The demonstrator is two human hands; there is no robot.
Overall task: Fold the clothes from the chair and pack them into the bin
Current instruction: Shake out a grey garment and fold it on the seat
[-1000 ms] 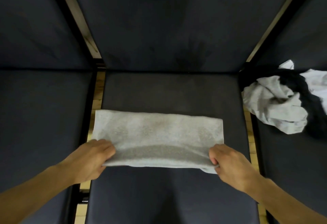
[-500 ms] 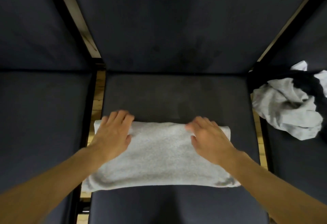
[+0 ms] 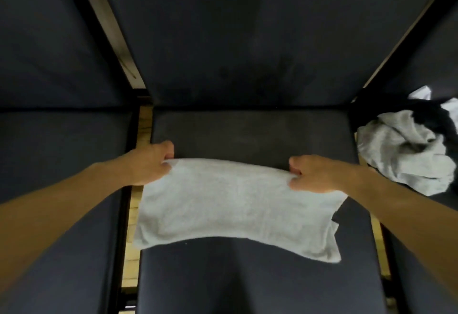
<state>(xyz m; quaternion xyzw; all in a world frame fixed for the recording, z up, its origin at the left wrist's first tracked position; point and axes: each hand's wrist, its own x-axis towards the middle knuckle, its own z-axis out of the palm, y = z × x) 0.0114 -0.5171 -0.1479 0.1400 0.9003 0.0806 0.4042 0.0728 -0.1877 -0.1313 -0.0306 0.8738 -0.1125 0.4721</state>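
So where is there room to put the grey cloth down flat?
The dark padded seat is bare between the backrest and the folded light grey cloth, and again below the cloth's near edge. The left seat is bare too. The right seat is crowded by a crumpled pile of grey and black clothes. The left hand and right hand grip the cloth's far corners.

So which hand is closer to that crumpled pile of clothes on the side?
Right. The right hand grips the grey cloth's far right corner, a short gap from the pile. The left hand grips the opposite corner, the cloth's whole width farther away.
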